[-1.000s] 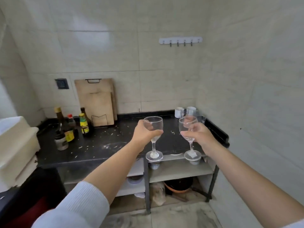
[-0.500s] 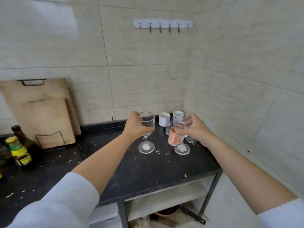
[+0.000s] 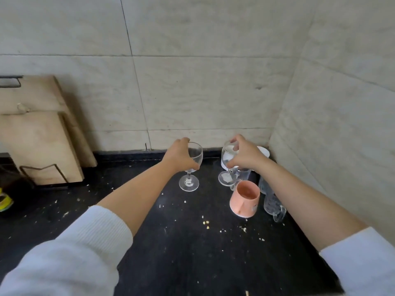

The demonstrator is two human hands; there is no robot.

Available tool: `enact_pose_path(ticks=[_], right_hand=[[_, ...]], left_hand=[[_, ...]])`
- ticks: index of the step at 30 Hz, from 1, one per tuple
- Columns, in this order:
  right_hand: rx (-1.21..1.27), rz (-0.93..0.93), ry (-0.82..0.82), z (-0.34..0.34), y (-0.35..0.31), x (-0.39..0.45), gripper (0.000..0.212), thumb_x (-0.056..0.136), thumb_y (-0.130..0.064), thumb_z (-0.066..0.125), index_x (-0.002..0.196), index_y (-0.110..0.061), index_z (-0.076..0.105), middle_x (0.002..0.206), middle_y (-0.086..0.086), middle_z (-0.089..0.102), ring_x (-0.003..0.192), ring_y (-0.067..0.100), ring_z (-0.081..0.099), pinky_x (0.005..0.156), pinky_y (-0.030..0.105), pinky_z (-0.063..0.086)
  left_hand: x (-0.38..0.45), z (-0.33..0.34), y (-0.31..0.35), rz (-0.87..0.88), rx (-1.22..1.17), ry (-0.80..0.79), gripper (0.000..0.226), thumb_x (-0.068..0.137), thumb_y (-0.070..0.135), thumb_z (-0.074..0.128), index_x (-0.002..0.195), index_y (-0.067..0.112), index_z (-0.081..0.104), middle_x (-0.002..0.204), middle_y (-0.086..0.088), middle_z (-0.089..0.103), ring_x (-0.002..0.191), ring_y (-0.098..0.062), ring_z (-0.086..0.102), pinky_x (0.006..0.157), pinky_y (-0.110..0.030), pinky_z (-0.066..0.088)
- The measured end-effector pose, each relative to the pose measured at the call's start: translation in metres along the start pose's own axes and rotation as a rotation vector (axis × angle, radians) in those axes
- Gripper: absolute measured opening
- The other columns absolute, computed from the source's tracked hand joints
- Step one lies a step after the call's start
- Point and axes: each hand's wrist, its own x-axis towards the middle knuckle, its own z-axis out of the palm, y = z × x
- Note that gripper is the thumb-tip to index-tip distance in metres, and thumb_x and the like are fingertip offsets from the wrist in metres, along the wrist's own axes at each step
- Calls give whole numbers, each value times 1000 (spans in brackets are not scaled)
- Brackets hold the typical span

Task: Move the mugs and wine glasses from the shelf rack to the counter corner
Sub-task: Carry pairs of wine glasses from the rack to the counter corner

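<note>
Left hand (image 3: 180, 158) grips wine glass (image 3: 192, 165), foot on black bench (image 3: 171, 242); right hand (image 3: 243, 155) grips second glass (image 3: 227, 165), tilted near pink mug (image 3: 244, 198). Step: setting down in corner. Next, probably: let go gently

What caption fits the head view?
Both hands, left and right, hold wine glasses near the counter corner.
</note>
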Motion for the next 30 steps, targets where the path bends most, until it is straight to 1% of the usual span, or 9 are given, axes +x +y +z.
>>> enact_pose_path(ticks=[2,6,10,12,15,22,24,27,30], right_hand=[[-97,-6,-11,7,10,24,68,61,-9,75,121,-10,43,101,5,50,87,24,50,66,28,38],[-241,22,3,29,33,67,71,60,-16,76,122,-7,43,116,16,57,111,32,47,73,28,34],[-336,84,-73,47,53,101,77,64,-16,76,131,-7,40,131,18,43,116,34,48,86,33,44],[-365,88,-103,58,62,116,70,69,-13,71,132,-7,39,131,17,41,113,35,50,81,32,43],[-405,78,-102,76,74,137,61,74,-10,65,130,-9,41,129,14,42,111,34,50,79,33,43],[-425,94,-142,87,93,179,63,76,-10,63,134,-12,38,133,9,42,113,31,52,72,29,37],[-414,104,-148,87,98,187,66,76,-11,64,136,-12,36,134,8,40,115,30,50,74,29,39],[-406,107,-164,86,104,193,70,76,-11,64,139,-13,34,137,7,39,120,28,47,84,34,46],[-418,103,-189,84,108,195,74,76,-11,66,141,-13,31,139,8,38,124,28,43,91,35,45]], left_hand=[[20,9,-5,-4,68,-11,86,66,15,74,139,1,33,137,-16,45,123,-29,48,94,-33,44],[60,30,-18,13,134,-65,66,67,13,72,125,2,43,128,-15,46,108,-30,54,76,-31,44],[104,53,-34,30,170,-123,66,68,10,70,127,6,41,130,-13,44,110,-31,54,84,-39,51],[125,64,-42,26,161,-136,68,69,11,70,130,8,39,132,-12,43,113,-31,52,87,-41,51],[155,85,-50,21,150,-155,69,70,11,69,132,10,38,134,-11,42,116,-30,51,86,-40,51],[207,119,-57,3,28,-183,77,71,10,69,139,13,33,143,-8,36,123,-28,47,91,-38,48],[219,122,-57,26,38,-195,79,72,10,68,141,13,30,145,-8,34,125,-28,46,92,-39,48],[235,125,-54,39,62,-226,82,72,10,69,142,13,28,146,-8,32,124,-29,47,91,-39,48],[247,131,-52,44,52,-274,86,70,10,73,143,13,27,147,-8,33,126,-28,46,95,-39,46]])
